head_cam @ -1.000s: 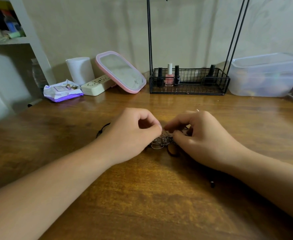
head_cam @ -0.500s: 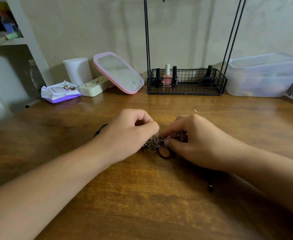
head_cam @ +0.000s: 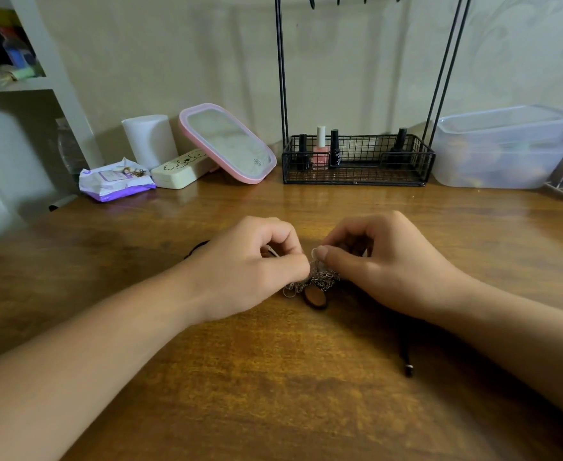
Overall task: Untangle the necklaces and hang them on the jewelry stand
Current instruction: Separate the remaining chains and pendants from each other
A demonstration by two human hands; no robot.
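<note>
A tangled clump of silver chain necklaces point(head_cam: 313, 281) lies on the wooden table point(head_cam: 273, 377) between my hands, with a brown oval pendant point(head_cam: 316, 297) just in front of it. My left hand point(head_cam: 250, 271) pinches the clump's left side with curled fingers. My right hand point(head_cam: 383, 261) pinches a strand at its upper right. A black cord runs under both hands; one end point(head_cam: 408, 369) shows at the right, another part point(head_cam: 195, 249) at the left. The black wire jewelry stand point(head_cam: 281, 78) rises at the back, its basket point(head_cam: 356, 176) holding nail polish bottles.
At the back left stand a pink-framed mirror point(head_cam: 227, 144), a white cylinder point(head_cam: 150, 139), a cream case point(head_cam: 182, 171) and a purple wipes pack point(head_cam: 115, 183). A clear plastic box point(head_cam: 506, 148) sits at the back right. A white shelf unit point(head_cam: 24, 84) is at the far left.
Both hands have stayed on the tangle, shifting their pinches slightly. The clump is pulled up a little and the pendant shows more clearly below it.
</note>
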